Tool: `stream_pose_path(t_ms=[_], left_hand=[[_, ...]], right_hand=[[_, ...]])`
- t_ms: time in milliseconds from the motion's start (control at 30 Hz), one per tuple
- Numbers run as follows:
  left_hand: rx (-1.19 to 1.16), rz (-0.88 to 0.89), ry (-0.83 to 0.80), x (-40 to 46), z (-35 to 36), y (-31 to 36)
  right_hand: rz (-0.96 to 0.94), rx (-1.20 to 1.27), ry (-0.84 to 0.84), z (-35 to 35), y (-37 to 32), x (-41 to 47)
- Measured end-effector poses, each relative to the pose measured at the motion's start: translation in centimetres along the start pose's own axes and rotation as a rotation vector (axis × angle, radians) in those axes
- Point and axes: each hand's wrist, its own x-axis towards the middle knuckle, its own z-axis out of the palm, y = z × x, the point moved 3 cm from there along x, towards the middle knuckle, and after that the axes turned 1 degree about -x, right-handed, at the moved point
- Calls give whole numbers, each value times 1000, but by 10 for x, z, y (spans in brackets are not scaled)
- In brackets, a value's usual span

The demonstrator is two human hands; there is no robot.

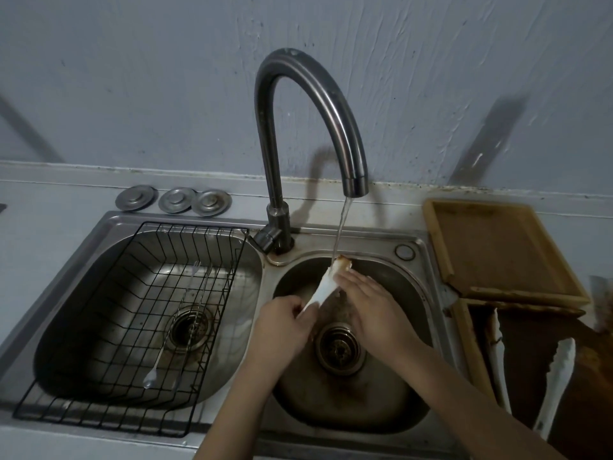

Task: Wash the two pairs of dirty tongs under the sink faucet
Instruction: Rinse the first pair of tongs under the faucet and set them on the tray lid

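Presently, water runs from the gooseneck faucet into the right basin of a double stainless sink. One pair of white tongs is held over that basin, its long axis on a diagonal: the working tip points up and away toward the back rim, directly under the stream, and the handle end runs down toward the near left. The tip carries brownish residue. The left hand is closed around the lower, handle end. The right hand lies flat-fingered across the upper part of the tongs just below the tip; whether the fingers press or merely rest cannot be told, as the contact area is small and partly hidden.

The second pair of white tongs lies on a dark, stained surface right of the sink, well apart from the hands, arms spread, long axis running roughly near to far, tips pointing away from the viewer. A wooden tray sits behind it.

The left basin holds a black wire rack with what appears to be long slender metal utensils lying on it. Three metal sink stoppers rest on the counter behind.
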Motion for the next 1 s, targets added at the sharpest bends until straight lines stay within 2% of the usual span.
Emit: stream_pose_path(t_ms=[167,300,367,433,533,600,667,733,800,900,1000], left_hand=[[-95,-30,-11,8,-4,-6],[-140,-53,-65,3,-5,-9],[-171,-55,-85,1,-4,-8],[-196,-51,-84,2,-7,-9],[-190,-27,-64,6,-11,-10],[-207,-28,-58,4,-13,-11],[-210,-33,-66,1,-14,-11],[-186,-30,-92,-3,-13,-11],[-185,-32,-107,-7,-13,-11],[-239,-52,-101,-5,-16,-11],[-244,-50,-77,-1,-19,-11]], right_hand=[[-132,25,2,4,-16,3],[133,104,-29,2,12,16],[189,89,-33,0,12,18],[101,45,-45,1,-6,15],[-148,17,-103,5,-41,5],[-189,3,-106,7,-38,6],[-92,-38,-92,8,-18,17],[117,40,-126,4,2,27],[213,75,-164,3,9,33],[145,31,-149,1,-7,28],[-58,36,-200,0,-34,13]])
